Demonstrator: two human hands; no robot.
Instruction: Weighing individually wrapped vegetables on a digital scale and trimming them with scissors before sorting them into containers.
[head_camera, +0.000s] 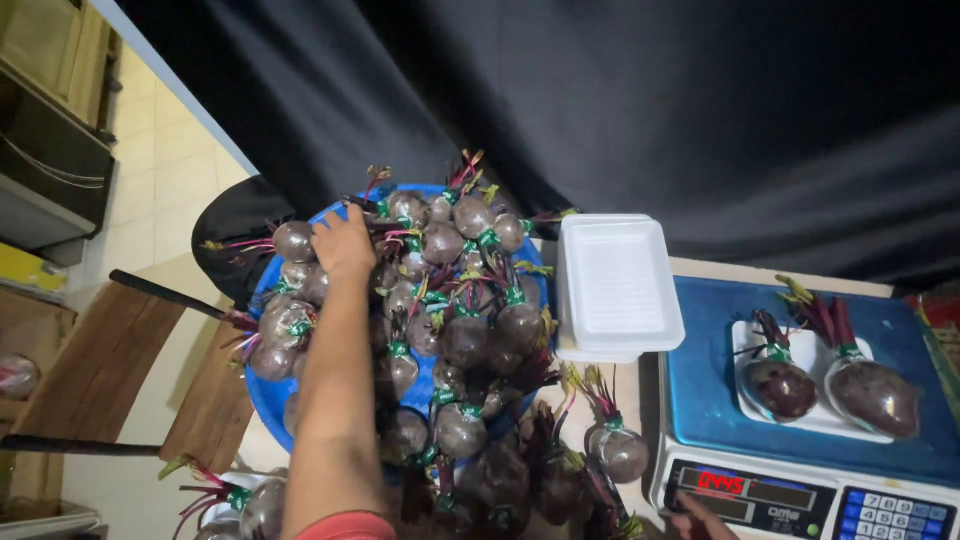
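The right hand (700, 518) rested by the scale (800, 440), fingers mostly hidden, state unclear. The left hand (343, 243) reached across the blue tub (265, 400), fingers curled onto a wrapped beet (295, 241) at the far rim; the picking step called for a firm lift clear of the pile

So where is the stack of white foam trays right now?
In the head view, the stack of white foam trays sits right of centre, between the blue tub of wrapped beetroots and the blue-topped weighing scale.
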